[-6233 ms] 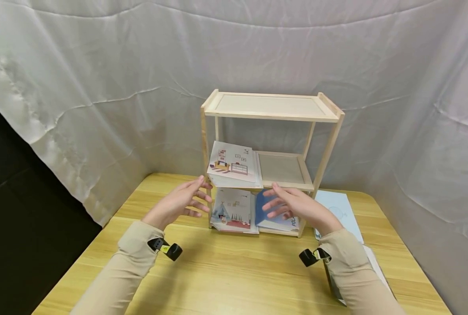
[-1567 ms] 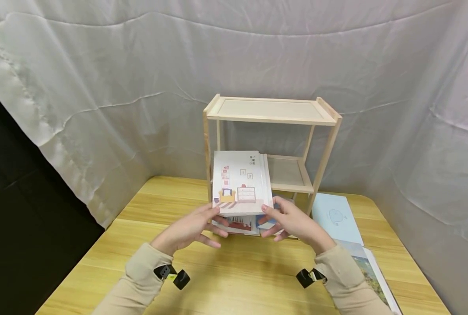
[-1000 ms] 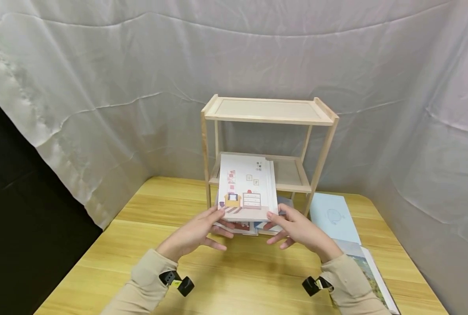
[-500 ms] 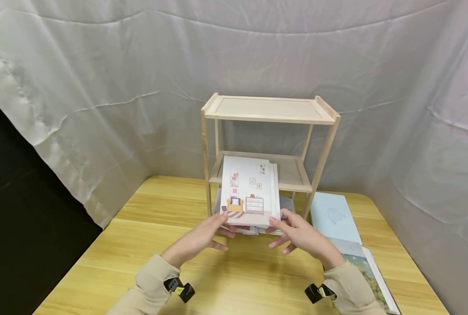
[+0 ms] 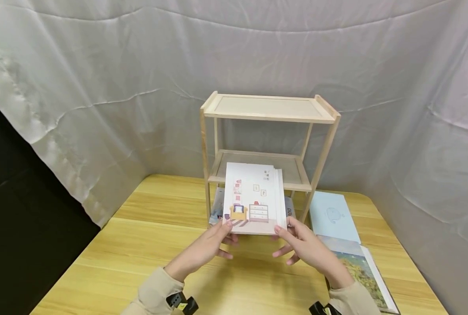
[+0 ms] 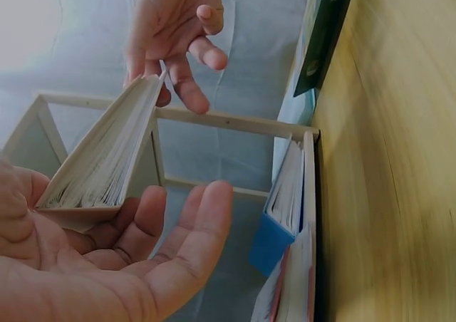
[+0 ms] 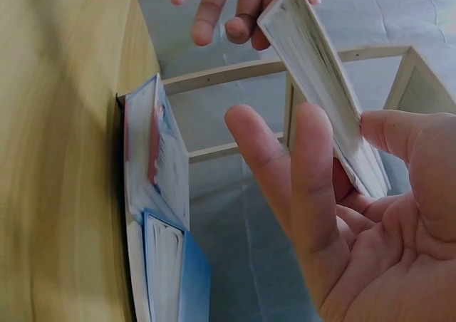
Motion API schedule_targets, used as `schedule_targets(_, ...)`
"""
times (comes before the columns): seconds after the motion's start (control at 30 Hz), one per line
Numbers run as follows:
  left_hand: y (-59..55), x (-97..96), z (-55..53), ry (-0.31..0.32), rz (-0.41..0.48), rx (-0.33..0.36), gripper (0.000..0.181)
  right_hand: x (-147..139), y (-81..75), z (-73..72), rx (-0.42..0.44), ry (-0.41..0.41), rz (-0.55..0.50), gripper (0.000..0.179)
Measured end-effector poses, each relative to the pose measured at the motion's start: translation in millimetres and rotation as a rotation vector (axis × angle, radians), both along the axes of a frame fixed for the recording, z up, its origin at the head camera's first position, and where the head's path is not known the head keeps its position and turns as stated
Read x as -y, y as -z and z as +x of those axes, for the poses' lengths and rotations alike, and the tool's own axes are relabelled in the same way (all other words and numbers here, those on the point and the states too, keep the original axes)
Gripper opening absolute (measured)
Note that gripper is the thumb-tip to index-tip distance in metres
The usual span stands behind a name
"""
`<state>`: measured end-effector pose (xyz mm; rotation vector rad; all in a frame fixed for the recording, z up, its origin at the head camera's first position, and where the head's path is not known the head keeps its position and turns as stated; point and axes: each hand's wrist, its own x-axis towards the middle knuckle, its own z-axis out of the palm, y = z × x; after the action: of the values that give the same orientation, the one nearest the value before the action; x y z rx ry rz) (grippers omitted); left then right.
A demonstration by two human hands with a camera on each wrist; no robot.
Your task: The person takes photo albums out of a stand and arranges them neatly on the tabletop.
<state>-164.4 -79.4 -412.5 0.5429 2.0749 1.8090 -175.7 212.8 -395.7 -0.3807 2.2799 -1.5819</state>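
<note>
In the head view a white book (image 5: 253,197) with a drawn armchair and drawers on its cover is held in front of the wooden shelf rack (image 5: 273,114). My left hand (image 5: 207,248) pinches its near left corner, thumb on the cover and fingers beneath. At the near right corner my right hand (image 5: 307,246) grips likewise. The wrist views show the book's page edges, slightly parted, between the left hand (image 6: 107,265) and the right hand (image 7: 385,208). Below it, a blue book (image 6: 274,240) and a red-edged book (image 7: 153,137) lie on the bottom tier, mostly hidden from the head.
On the wooden table (image 5: 147,218), right of the rack, lies a light blue book (image 5: 332,215). Nearer, a book with a landscape cover (image 5: 361,269) lies partly behind the right forearm. A grey curtain (image 5: 139,57) hangs behind the rack.
Earlier the hands were apart from the book on the rack's middle tier. They have since taken hold of it and drawn it out toward me, baring that tier; it has also shifted slightly right.
</note>
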Motion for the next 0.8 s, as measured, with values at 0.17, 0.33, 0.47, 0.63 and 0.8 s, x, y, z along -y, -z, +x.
schedule_targets(0.17,0.3,-5.0,7.0,0.010,-0.010,-0.009,0.057,-3.4,6.2,9.4,-0.001,0.025,0.002,0.053)
schedule_targets(0.33,2.2,-11.6,13.7,0.017,0.010,0.003,0.054,-7.2,9.7,18.3,-0.006,0.064,0.022,0.053)
schedule_targets(0.47,4.2,-18.1,17.9,0.022,0.033,0.037,0.055,-10.1,10.2,25.9,0.020,0.111,0.018,0.054)
schedule_targets(0.63,9.3,-26.3,23.9,0.029,0.054,0.078,0.054,-14.9,16.3,36.9,0.058,0.144,0.003,0.055)
schedule_targets(0.8,15.5,-32.5,29.0,0.015,0.046,0.097,0.056,-19.3,22.8,42.1,0.096,0.147,-0.019,0.060)
